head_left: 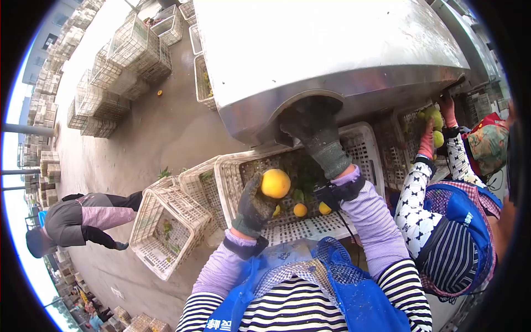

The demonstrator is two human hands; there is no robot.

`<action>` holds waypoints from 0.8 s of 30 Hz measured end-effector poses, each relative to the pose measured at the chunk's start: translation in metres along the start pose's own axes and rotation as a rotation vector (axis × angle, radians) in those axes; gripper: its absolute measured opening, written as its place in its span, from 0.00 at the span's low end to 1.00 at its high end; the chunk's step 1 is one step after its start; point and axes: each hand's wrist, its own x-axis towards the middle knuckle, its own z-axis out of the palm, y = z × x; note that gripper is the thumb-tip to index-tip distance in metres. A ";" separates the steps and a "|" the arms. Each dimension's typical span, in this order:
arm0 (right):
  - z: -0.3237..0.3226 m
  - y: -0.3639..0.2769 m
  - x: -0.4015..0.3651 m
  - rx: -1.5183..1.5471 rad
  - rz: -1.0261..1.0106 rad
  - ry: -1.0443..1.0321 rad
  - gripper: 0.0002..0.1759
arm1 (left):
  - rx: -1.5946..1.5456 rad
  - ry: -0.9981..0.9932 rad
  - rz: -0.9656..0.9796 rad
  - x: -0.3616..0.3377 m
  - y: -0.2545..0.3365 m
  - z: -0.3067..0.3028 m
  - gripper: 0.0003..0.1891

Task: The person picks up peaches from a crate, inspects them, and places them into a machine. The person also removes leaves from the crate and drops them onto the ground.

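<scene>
My left hand (253, 206), in a dark, dirty glove, is closed around a large yellow-orange fruit (275, 183) above a white plastic crate (227, 182). Inside that crate lie green leaves and a few smaller orange fruits, one of them (300, 209) near the front wall. My right hand (316, 128), also gloved, reaches into the curved opening of the metal machine (343, 83). Its fingers are in the dark of the opening, so what they hold, if anything, is hidden.
Left of my crate stand another crate (200, 180) and a tilted one (166, 221) with leaves. A person (83, 218) bends beside it. At the right, a co-worker's gloved hands (427, 141) hold green fruit. Crate stacks (110, 83) stand at the upper left.
</scene>
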 end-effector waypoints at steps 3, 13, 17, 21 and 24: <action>-0.016 -0.031 -0.059 -0.331 -0.127 -0.197 0.40 | -0.382 0.022 -0.137 0.000 -0.001 0.005 0.23; -0.006 -0.018 -0.102 -0.262 0.010 -0.219 0.47 | 0.081 -0.055 -0.054 0.019 -0.009 0.006 0.29; 0.005 -0.023 -0.115 -0.293 -0.128 0.019 0.43 | -0.384 0.007 -0.391 0.020 0.026 0.024 0.26; -0.007 -0.041 -0.094 -0.476 -0.197 0.111 0.43 | -0.095 -0.023 -0.129 0.033 0.015 0.023 0.35; 0.004 -0.007 -0.065 -0.699 -0.185 0.181 0.40 | -0.357 0.127 -0.412 0.033 -0.001 0.002 0.37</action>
